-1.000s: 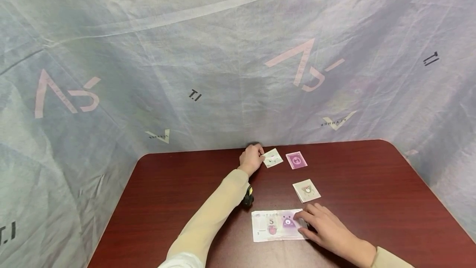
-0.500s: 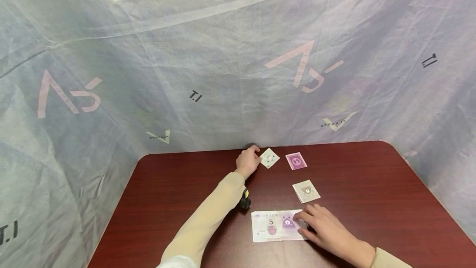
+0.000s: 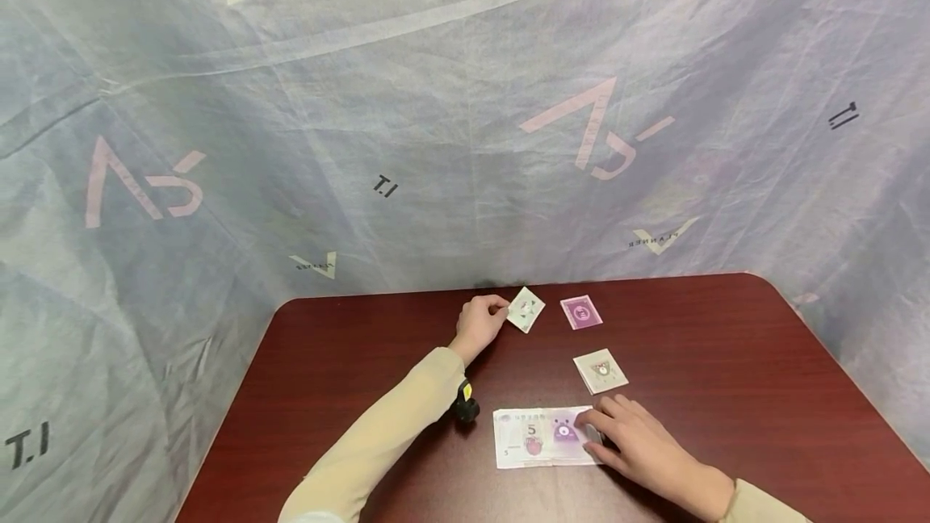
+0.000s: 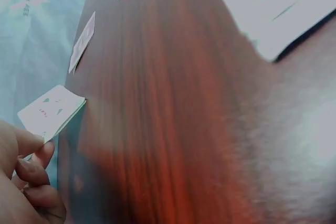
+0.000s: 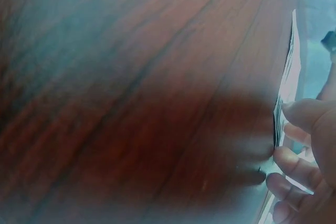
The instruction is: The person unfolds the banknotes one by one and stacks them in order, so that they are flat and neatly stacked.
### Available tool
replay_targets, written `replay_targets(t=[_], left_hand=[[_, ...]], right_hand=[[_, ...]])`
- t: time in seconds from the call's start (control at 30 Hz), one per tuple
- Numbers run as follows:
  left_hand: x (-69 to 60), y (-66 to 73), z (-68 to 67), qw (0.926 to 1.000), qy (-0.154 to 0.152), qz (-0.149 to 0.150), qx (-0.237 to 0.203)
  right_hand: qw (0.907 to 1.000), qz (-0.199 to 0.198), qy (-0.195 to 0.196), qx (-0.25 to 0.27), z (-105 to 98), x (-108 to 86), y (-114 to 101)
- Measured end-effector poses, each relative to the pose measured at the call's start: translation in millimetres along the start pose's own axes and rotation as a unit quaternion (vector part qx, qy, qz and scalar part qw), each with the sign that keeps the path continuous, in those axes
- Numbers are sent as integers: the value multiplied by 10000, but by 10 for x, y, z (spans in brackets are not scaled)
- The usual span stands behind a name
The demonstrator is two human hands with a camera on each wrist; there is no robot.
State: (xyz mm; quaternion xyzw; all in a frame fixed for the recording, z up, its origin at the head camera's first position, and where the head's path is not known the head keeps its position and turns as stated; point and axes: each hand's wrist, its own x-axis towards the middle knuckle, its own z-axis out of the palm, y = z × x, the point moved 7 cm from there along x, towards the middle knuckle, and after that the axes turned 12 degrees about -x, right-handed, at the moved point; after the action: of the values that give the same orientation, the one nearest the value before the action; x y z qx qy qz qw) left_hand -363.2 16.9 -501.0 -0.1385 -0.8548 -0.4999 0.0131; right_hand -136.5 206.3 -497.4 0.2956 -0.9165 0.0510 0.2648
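In the head view my left hand (image 3: 478, 324) is at the back of the table, pinching a corner of a small folded pale-green paper note (image 3: 525, 310). The left wrist view shows thumb and finger on that corner of the folded note (image 4: 50, 113), which lies tilted with its layers slightly apart. Nearer me, my right hand (image 3: 643, 450) rests on the right end of a larger white and purple play banknote (image 3: 517, 436) printed with a 5. Its fingers are loosely bent. From the right wrist, several layers show along the edge of this paper stack (image 5: 287, 80).
A purple folded note (image 3: 581, 313) lies at the back, right of the pale-green one. Closer in is a cream folded note (image 3: 601, 371) with a creature print. The dark red table (image 3: 349, 361) ends at a grey printed cloth (image 3: 436, 103) behind.
My left hand has drawn slightly left and toward me, and the pale-green folded note has shifted left and turned. My right hand and the larger banknote stay in place.
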Motion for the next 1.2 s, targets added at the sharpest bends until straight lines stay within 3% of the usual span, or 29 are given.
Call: replay_targets(t=[0.1,0.33,0.67,0.87,1.07,1.2], left_hand=[[-65,30,-15,9997,7,220,-69],[-245,5,-4,9991,-151,175,-365],[-534,118,43,9918,-378,416,-1151],[-701,199,32,9894,-490,749,-1143],[-866,280,20,9891,-523,1218,-634],[-979,366,22,9839,-530,1680,-318]], right_hand=[[10000,-21,5,12,0,2,1],[10000,-66,-9,26,11,-13,-9],[9995,-294,-62,-83,-13,25,-13],[9989,-455,-135,-30,-41,87,-4],[9970,60,-217,734,-84,216,96],[9823,922,-470,1559,-76,318,206]])
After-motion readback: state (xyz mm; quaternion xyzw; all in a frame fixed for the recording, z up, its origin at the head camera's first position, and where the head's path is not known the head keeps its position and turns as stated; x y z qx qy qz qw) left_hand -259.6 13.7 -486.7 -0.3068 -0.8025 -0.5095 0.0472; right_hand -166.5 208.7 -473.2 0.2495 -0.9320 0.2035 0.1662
